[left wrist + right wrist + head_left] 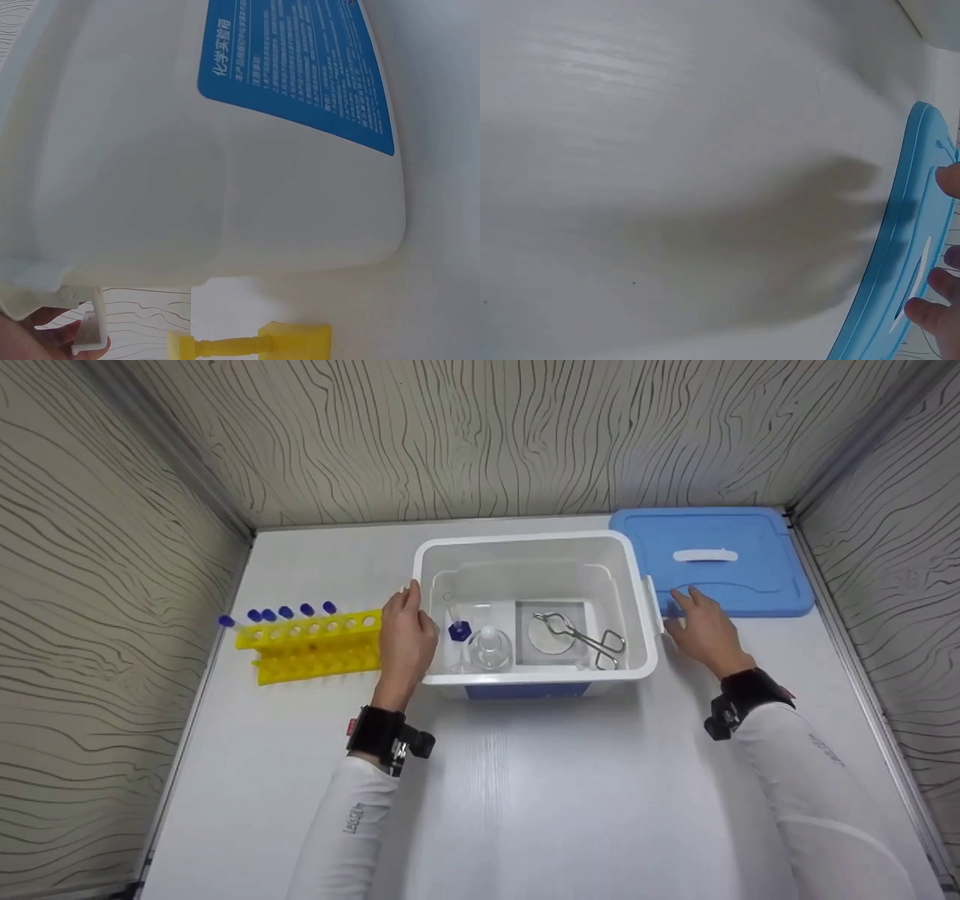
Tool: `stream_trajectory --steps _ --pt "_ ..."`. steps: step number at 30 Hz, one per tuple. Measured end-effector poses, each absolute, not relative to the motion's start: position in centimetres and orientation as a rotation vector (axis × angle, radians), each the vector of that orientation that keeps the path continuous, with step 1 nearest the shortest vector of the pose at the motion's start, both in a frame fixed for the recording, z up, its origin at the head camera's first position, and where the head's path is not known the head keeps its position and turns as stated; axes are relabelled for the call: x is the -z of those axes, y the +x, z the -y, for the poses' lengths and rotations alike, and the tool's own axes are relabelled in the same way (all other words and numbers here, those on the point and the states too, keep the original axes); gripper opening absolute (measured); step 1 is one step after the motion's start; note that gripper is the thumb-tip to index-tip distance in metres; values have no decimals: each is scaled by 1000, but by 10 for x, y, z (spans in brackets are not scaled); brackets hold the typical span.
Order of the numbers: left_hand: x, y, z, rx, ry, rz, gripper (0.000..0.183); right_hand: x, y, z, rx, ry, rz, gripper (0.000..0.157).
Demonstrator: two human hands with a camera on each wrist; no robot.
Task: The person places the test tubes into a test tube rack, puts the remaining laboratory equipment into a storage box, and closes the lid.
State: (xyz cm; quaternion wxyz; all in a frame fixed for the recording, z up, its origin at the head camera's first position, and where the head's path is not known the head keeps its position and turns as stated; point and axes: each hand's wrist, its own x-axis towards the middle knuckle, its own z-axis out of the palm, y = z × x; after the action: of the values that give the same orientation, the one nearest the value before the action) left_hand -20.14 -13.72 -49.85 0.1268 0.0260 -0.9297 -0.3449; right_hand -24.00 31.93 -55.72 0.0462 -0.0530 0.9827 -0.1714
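Note:
A white plastic storage box (536,678) with a blue label (300,75) stands at the middle of the table. My left hand (407,637) grips its left side; in the left wrist view the fingers (71,337) curl at the side handle (94,330). Beside the right handle (654,604) hovers my right hand (703,634), fingers spread and holding nothing, over the near edge of a blue lid (750,585). Inside the box lie metal crucible tongs (592,641), a round whitish disc (546,637), a clear glass vessel (489,649) and a blue-purple hexagonal piece (460,631).
Left of the box stands a yellow test tube rack (315,664), close to my left hand. Several blue-capped tubes (285,613) lean along its back. The lid's white handle (705,556) faces up. Patterned panels (450,435) wall in the table at the back and sides.

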Motion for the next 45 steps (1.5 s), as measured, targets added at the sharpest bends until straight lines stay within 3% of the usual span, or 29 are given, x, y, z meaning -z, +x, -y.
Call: stream_trajectory --steps 9,37,45 --pt "498 -202 136 993 75 2708 50 580 -241 -313 405 -217 -2937 67" --pt "495 -200 139 1048 83 2727 50 585 -198 -300 274 -278 -3138 33" --pt "497 -200 139 1044 94 2743 50 563 -200 -314 526 -205 -2974 48"
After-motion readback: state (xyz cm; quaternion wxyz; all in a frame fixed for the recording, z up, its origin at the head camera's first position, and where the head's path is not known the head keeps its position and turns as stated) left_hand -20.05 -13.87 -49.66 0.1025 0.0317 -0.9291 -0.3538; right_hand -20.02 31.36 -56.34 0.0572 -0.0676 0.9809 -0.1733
